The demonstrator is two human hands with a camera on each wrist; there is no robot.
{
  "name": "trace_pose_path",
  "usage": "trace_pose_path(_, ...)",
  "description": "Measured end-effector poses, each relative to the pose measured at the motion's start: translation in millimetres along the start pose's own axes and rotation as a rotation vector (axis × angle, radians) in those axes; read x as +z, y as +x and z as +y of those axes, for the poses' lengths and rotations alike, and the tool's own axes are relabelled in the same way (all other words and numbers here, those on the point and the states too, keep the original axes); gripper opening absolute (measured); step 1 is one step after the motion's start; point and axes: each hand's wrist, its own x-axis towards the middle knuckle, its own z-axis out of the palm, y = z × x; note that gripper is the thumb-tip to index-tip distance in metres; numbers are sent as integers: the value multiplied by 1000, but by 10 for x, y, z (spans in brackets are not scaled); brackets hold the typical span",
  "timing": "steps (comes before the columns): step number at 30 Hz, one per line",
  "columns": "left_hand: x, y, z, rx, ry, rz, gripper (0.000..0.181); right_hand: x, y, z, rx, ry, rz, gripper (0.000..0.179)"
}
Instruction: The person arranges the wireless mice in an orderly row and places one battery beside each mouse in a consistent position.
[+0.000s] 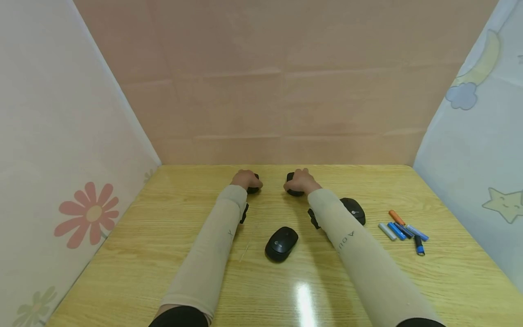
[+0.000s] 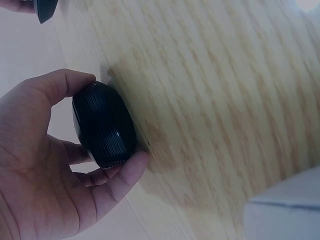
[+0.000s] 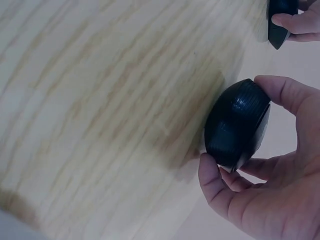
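Near the table's back edge, my left hand (image 1: 246,179) grips a black computer mouse (image 2: 104,125) by its sides, thumb on one side and fingers on the other. A short way to the right, my right hand (image 1: 302,181) holds a second black mouse (image 3: 236,124) in the same way. Both mice are close against the wood surface. Another black mouse (image 1: 282,244) sits on the table between my forearms, nearer to me. One more mouse (image 1: 353,210) lies beside my right forearm, partly hidden by the sleeve.
The wooden table (image 1: 163,236) carries several small pens or markers at the right: an orange one (image 1: 397,217), a grey one (image 1: 387,231), blue ones (image 1: 417,233) and a dark one with a blue end (image 1: 419,245). Fabric-like walls (image 1: 282,91) stand behind and at both sides.
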Motion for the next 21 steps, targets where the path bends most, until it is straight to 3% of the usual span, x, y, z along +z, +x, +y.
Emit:
trace_pose_path(8, 21, 28, -11, -28, -13, 0, 64, 36, 38, -67, 26, 16, -7, 77)
trace_pose_path(21, -9, -19, 0, -23, -24, 16, 62, 25, 99, -72, 56, -4, -12, 78)
